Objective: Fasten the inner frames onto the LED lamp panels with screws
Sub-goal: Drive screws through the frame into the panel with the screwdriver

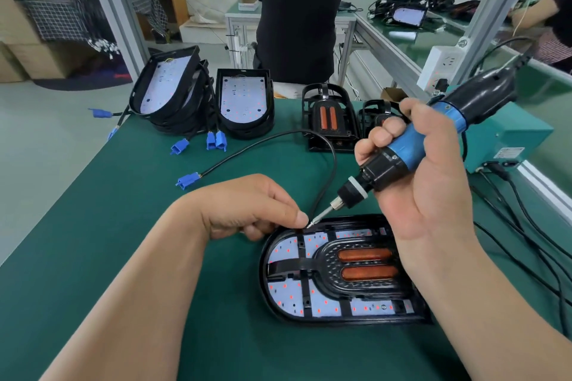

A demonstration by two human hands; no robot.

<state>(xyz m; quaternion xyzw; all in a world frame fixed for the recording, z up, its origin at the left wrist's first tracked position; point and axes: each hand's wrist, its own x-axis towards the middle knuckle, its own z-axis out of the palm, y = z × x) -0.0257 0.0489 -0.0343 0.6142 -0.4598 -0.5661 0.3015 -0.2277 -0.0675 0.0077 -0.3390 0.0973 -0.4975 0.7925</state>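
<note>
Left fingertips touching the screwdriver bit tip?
Touching. The head view shows the left hand pinching its fingertips against the screwdriver bit tip, no gap visible.

Screw under left hand [247, 207] fingertips too small to tell; right hand [424, 176] hides lamp panel [294, 297] right end.

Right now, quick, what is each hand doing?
Left hand: fingers pinched at the screwdriver's tip; a screw there cannot be told.
Right hand: closed around the electric screwdriver.
</note>
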